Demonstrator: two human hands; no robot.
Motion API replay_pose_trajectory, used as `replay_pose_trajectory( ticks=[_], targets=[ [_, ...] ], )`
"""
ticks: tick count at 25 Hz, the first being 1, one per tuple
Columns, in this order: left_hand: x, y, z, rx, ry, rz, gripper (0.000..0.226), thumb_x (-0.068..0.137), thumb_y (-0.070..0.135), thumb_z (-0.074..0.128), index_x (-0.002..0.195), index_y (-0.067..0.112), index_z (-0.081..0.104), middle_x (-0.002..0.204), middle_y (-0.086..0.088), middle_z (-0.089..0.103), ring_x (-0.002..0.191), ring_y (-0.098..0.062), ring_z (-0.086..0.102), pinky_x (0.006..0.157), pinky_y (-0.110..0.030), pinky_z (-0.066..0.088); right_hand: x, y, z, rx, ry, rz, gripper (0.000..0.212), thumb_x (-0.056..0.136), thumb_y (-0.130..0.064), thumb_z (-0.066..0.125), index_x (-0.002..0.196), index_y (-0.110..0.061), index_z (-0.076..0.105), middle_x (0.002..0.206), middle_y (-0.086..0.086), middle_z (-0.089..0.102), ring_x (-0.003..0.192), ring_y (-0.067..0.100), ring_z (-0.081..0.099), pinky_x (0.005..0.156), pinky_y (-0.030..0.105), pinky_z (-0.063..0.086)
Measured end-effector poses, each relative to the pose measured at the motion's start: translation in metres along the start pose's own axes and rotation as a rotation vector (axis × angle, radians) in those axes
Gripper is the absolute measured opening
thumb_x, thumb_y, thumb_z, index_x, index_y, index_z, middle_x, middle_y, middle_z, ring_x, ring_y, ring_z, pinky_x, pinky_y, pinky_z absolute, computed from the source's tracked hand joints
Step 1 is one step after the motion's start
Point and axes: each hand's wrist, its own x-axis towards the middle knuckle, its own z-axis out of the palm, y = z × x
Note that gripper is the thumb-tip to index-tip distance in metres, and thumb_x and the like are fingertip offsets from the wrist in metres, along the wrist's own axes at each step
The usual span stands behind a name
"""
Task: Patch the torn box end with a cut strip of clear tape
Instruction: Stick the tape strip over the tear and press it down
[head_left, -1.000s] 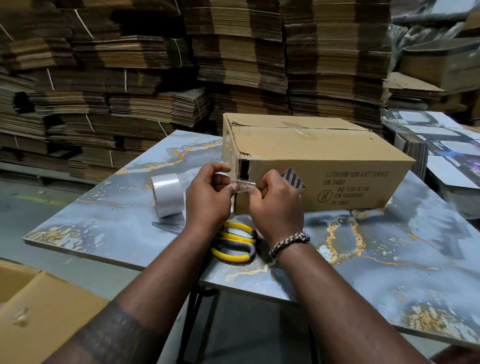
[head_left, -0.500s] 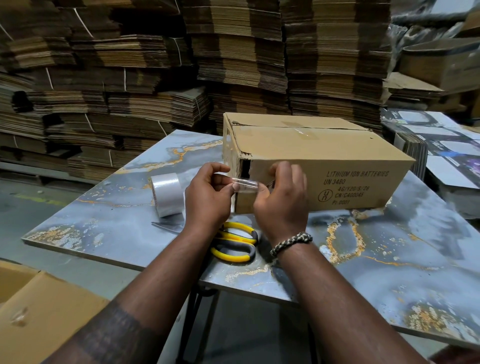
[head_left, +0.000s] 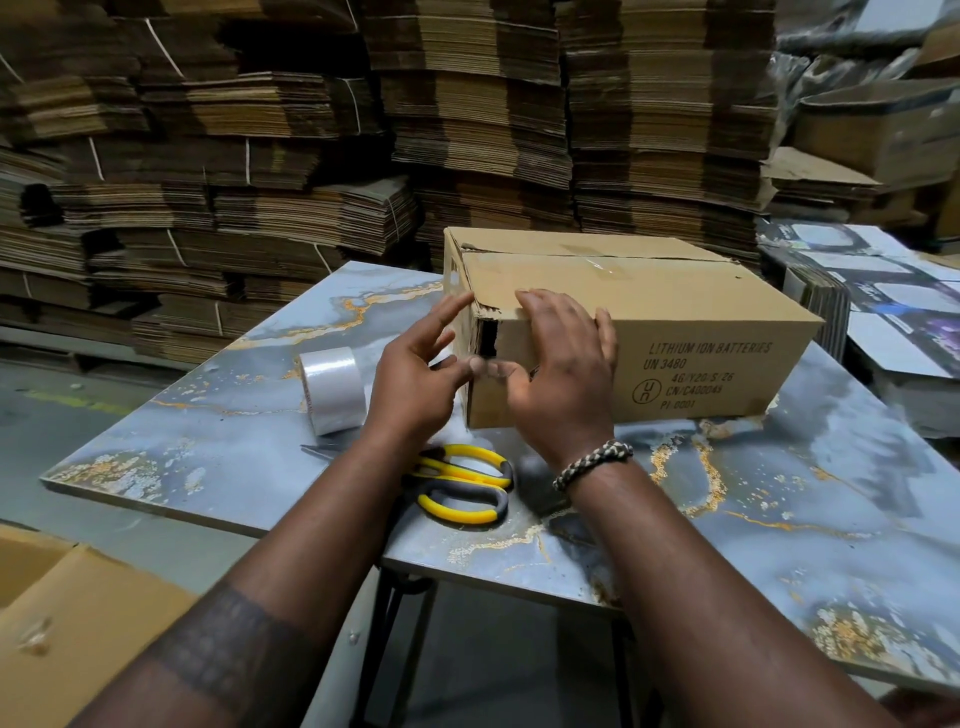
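A brown cardboard box (head_left: 691, 306) printed "LITHIUM ION BATTERIES" lies on the marble-patterned table (head_left: 789, 499). Its near left corner has a dark ragged tear (head_left: 487, 338). My left hand (head_left: 415, 379) is at the box end with its fingers spread, index on the top corner and thumb just below the tear. My right hand (head_left: 561, 374) lies flat against the box's front side, its thumb meeting the left thumb under the tear. The clear strip is not distinct; it may be under the thumbs. A clear tape roll (head_left: 332, 389) stands to the left. Yellow-handled scissors (head_left: 462, 488) lie below my wrists.
Tall stacks of flattened cardboard (head_left: 467, 130) fill the background. An open brown carton (head_left: 78, 623) sits at lower left beside the table edge. Printed flat sheets (head_left: 893, 301) are piled at the right. The table's near edge runs under my forearms.
The clear strip stretched between both hands a second ago is no longer held out. Both hands have gone up to the torn corner and opened, the right now flat on the box side.
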Motion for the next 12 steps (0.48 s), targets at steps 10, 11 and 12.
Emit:
replay_pose_trajectory(
  ticks=[10, 11, 12],
  targets=[
    [0.013, 0.004, -0.006, -0.027, -0.016, 0.014, 0.063, 0.084, -0.001, 0.084, 0.125, 0.045, 0.073, 0.15, 0.001, 0.065, 0.137, -0.024, 0.061, 0.104, -0.03, 0.059, 0.018, 0.001, -0.004, 0.06, 0.043, 0.017, 0.035, 0.073, -0.02, 0.081, 0.107, -0.026, 0.076, 0.112, -0.01, 0.072, 0.111, 0.018, 0.06, 0.102, 0.04, 0.03],
    [0.014, 0.004, -0.006, -0.022, -0.011, 0.016, 0.06, 0.083, 0.001, 0.085, 0.121, 0.047, 0.074, 0.147, 0.001, 0.067, 0.134, -0.023, 0.064, 0.105, -0.034, 0.059, 0.021, 0.001, -0.004, 0.085, 0.048, 0.023, 0.03, 0.075, -0.019, 0.081, 0.104, -0.025, 0.076, 0.109, -0.011, 0.073, 0.108, 0.018, 0.06, 0.1, 0.038, 0.029],
    [0.015, 0.004, -0.006, -0.024, -0.004, 0.025, 0.058, 0.083, 0.002, 0.085, 0.117, 0.048, 0.076, 0.143, 0.001, 0.07, 0.132, -0.021, 0.066, 0.107, -0.038, 0.058, 0.022, 0.002, -0.004, 0.106, 0.05, 0.028, 0.027, 0.075, -0.018, 0.081, 0.101, -0.025, 0.077, 0.107, -0.011, 0.073, 0.107, 0.018, 0.06, 0.099, 0.038, 0.03]
  ],
)
